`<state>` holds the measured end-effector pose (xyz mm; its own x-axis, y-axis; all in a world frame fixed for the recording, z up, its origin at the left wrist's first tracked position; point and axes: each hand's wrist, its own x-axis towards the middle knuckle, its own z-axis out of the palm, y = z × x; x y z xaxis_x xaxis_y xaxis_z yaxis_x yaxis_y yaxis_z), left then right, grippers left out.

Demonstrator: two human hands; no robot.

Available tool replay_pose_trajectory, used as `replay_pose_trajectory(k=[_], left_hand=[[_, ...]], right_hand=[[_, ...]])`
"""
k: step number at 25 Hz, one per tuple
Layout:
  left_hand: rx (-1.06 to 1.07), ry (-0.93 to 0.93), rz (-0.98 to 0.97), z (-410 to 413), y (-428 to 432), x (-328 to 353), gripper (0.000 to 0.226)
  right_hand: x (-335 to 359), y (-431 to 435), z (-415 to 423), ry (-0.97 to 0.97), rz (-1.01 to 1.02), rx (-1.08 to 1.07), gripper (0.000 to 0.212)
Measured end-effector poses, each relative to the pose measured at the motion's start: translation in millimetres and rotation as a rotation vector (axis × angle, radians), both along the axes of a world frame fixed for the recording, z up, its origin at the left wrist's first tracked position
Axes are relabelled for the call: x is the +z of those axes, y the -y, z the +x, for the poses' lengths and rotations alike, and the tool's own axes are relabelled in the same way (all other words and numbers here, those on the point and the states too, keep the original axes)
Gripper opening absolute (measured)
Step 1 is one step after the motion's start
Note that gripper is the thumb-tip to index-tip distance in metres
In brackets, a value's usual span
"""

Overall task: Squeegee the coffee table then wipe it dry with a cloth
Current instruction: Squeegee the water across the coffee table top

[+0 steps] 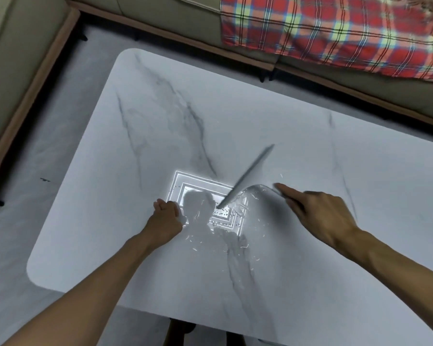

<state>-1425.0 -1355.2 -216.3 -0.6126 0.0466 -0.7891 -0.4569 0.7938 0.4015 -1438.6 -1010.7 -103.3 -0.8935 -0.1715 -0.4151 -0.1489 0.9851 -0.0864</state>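
Observation:
The white marble-patterned coffee table (235, 108) fills the middle of the view. A thin grey squeegee (248, 173) lies slanted on it, blurred by motion, its lower end in a wet patch. My right hand (320, 216) is shut on the squeegee's handle, with the index finger stretched out along it. Water streaks and droplets (235, 236) spread across the near middle of the table, beside the bright reflection of a ceiling light (198, 191). My left hand (164, 221) rests as a fist on the table left of the wet patch. No cloth is clearly visible.
A beige sofa (160, 16) runs along the far side and the left. A red plaid blanket (335, 28) hangs over it at the upper right. Grey floor (60, 121) surrounds the table. My feet (178, 330) show below the near table edge.

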Motion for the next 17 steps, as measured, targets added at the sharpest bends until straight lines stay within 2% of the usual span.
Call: replay_pose_trajectory(k=[4, 6, 10, 14, 17], left_hand=[[0.38, -0.246, -0.103, 12.2, 21.4, 14.8, 0.006], [0.452, -0.301, -0.167, 23.0, 36.8, 16.3, 0.007], [0.368, -0.245, -0.173, 43.5, 41.7, 13.4, 0.014], [0.149, -0.181, -0.188, 46.8, 25.2, 3.7, 0.022], [0.089, -0.101, -0.195, 42.7, 18.6, 2.9, 0.023]], right_hand=[[-22.2, 94.7, -37.1, 0.003, -0.109, 0.263, 0.045], [-35.0, 138.4, -43.4, 0.005, -0.116, 0.375, 0.044], [-50.4, 152.0, -28.3, 0.037, -0.111, 0.407, 0.041], [-40.2, 73.6, -0.5, 0.053, -0.05, 0.275, 0.04], [-23.9, 6.2, 27.4, 0.071, 0.04, 0.163, 0.043]])
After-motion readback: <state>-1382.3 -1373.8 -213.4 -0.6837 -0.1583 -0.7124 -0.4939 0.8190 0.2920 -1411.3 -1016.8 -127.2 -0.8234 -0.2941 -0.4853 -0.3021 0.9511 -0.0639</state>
